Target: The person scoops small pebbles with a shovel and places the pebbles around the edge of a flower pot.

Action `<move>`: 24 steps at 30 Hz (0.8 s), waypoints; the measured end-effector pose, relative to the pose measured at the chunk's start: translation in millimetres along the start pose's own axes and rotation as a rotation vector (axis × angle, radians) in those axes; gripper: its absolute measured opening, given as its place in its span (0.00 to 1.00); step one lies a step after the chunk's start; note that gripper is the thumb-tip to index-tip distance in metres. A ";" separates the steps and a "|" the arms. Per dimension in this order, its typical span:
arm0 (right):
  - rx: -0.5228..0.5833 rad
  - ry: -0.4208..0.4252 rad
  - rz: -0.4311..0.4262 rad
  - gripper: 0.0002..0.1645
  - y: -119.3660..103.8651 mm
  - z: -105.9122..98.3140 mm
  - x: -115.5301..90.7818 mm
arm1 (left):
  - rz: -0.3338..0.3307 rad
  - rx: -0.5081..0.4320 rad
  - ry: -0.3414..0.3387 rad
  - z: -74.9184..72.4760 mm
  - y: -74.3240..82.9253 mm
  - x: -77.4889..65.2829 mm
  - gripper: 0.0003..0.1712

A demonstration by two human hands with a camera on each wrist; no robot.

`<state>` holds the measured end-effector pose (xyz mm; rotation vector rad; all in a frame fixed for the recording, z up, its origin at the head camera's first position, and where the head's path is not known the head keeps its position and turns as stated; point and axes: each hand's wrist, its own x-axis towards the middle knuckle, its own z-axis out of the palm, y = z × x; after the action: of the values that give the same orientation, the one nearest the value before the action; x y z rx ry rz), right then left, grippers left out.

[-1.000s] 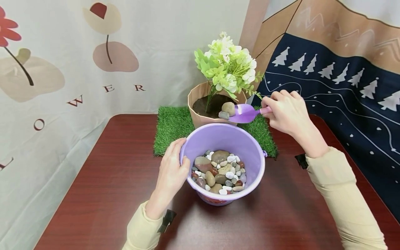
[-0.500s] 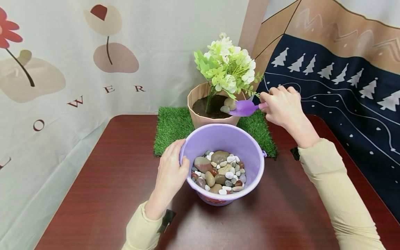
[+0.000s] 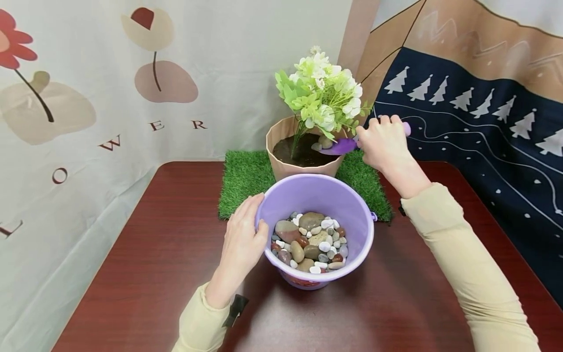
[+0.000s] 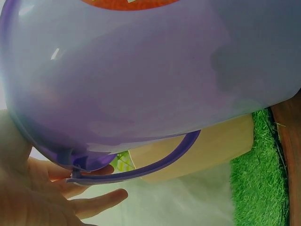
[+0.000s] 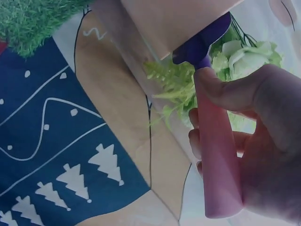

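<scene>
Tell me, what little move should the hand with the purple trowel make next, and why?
Probably the right hand should tilt the purple trowel gently down, so the two stones at its tip come off onto the soil. The trowel reaches into the flowerpot, with the stones above or on the soil; which is hard to tell.

Wrist views look dimmer; pale glare marks the tabletop (image 3: 303, 322).

Beyond a red-brown table (image 3: 171, 234), a pale flower-printed curtain (image 3: 242, 88) and navy-and-tan cloth (image 3: 488, 159) (white trees (image 3: 462, 100) on it)
</scene>
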<state>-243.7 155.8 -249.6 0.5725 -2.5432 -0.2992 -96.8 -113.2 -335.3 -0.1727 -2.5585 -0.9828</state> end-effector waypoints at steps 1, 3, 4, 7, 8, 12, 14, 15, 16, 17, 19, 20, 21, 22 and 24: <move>-0.016 -0.005 0.001 0.07 -2.4 -0.4 1.1 | -0.004 0.000 -0.003 0.3 0.3 -0.2 0.29; -0.057 -0.005 0.000 0.05 -7.6 -1.4 3.2 | -0.007 0.000 -0.004 0.9 0.6 -0.4 0.29; -0.078 0.001 -0.003 0.04 -10.6 -2.1 4.3 | -0.008 0.002 -0.003 1.2 0.6 -0.6 0.29; -0.135 0.038 -0.001 0.04 -19.3 -3.9 6.4 | -0.007 0.002 0.003 1.7 0.7 -0.8 0.28; -0.146 0.060 0.005 0.05 -21.6 -4.0 6.6 | -0.007 0.000 0.006 1.7 1.0 -0.8 0.28; -0.149 0.151 0.055 0.05 -25.8 -3.7 3.4 | -0.023 -0.020 0.021 2.1 1.5 -1.0 0.28; -0.135 0.197 0.083 0.05 -24.8 -2.7 -0.3 | -0.027 -0.030 0.030 2.5 1.6 -1.0 0.27; -0.126 0.218 0.094 0.04 -24.1 -2.2 -2.6 | -0.025 -0.033 0.034 2.8 1.7 -1.0 0.26; -0.115 0.236 0.104 0.04 -23.2 -1.7 -5.3 | -0.022 -0.033 0.037 2.9 1.8 -1.0 0.26; -0.104 0.248 0.114 0.03 -22.3 -1.5 -8.1 | -0.017 -0.029 0.039 2.7 2.1 -0.9 0.26; -0.086 0.273 0.127 0.03 -20.8 -1.8 -14.0 | -0.003 -0.012 0.039 2.0 3.0 -1.0 0.26; -0.078 0.290 0.131 0.02 -20.2 -2.2 -17.1 | 0.002 -0.001 0.039 1.4 3.7 -1.1 0.25; -0.071 0.301 0.133 0.02 -19.5 -3.0 -20.3 | 0.007 0.012 0.038 0.6 4.4 -1.2 0.26; -0.066 0.316 0.133 0.02 -19.1 -4.0 -23.5 | 0.011 0.025 0.036 -0.1 5.2 -1.3 0.26; -0.072 0.349 0.127 0.03 -18.5 -6.3 -30.0 | 0.016 0.045 0.031 -1.4 6.6 -1.7 0.26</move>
<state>-210.7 152.3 -263.1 0.3946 -2.2102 -0.2224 -93.2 -109.2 -330.9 -0.1641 -2.5442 -0.9138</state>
